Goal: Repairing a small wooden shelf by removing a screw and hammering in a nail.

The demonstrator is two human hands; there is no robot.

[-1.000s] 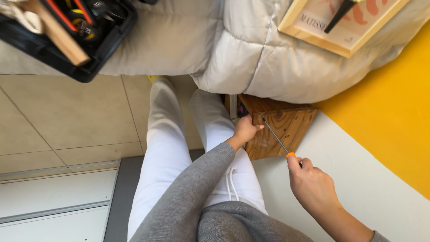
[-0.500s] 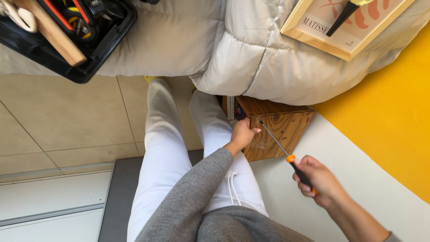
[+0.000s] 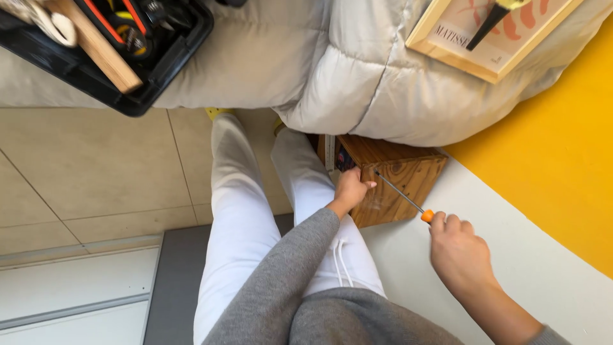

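A small wooden box (image 3: 403, 177) sits against the white lower wall, half under a quilted grey cover. My left hand (image 3: 352, 189) rests on its near edge, fingers curled against the wood; whether it pinches something small I cannot tell. My right hand (image 3: 458, 252) grips a screwdriver (image 3: 402, 194) with an orange handle. Its thin metal shaft points up and left, the tip close to my left fingers at the box's front face. Both sleeves are grey, and my legs are in white trousers.
A black toolbox (image 3: 108, 45) with tools and a wooden piece lies on the grey cover (image 3: 306, 70) at top left. A framed print (image 3: 485, 32) lies on the cover at top right. The wall is yellow (image 3: 562, 166) above and white below. Beige floor tiles spread left.
My right hand drew back to the right with the screwdriver, then came in again, so the tip is back near my left fingers. My left hand stayed on the box.
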